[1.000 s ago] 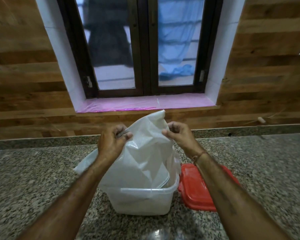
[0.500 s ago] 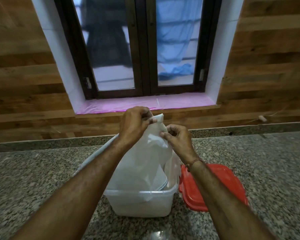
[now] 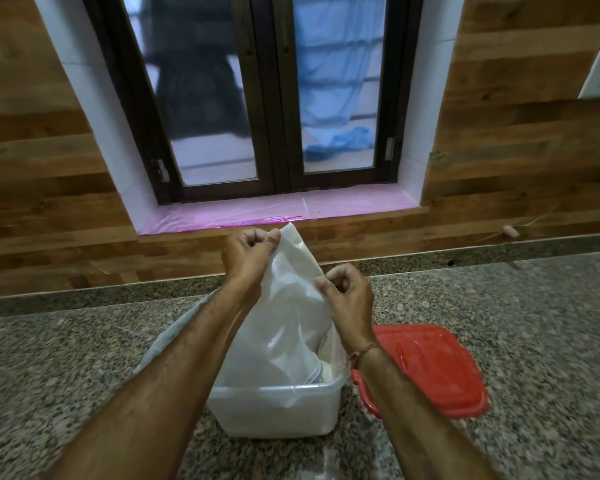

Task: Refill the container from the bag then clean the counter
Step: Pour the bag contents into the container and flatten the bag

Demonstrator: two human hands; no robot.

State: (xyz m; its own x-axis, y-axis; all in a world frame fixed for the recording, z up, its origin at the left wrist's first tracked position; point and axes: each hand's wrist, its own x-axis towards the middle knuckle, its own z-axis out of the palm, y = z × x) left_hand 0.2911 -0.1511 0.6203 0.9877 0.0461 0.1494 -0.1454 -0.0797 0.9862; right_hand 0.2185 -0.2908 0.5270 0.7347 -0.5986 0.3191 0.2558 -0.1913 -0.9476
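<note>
- Bag [image 3: 288, 317]: white, translucent plastic, centre of the frame, held upended with its lower end down inside the container; its top corner rises to just below the window sill.
- Container [image 3: 274, 410]: clear rectangular plastic tub, lower centre, standing on the counter; contents not clear through the bag.
- Left hand [image 3: 246, 258]: above centre, fingers curled, thumb and fingertips pinching the top corner of the bag.
- Right hand [image 3: 347, 299]: right of centre and lower than the left, fingers curled, pinching the right edge of the bag; a thin cord circles the wrist.
- Lid [image 3: 426, 368]: red, lying flat on the counter, just beside the container on its right.
- Counter [image 3: 534, 323]: speckled grey granite, filling the lower half of the frame.
- Window sill [image 3: 274, 213]: covered in pink film, upper centre.
- Window [image 3: 271, 91]: dark double frame, top centre, set in a wood-panel wall.
</note>
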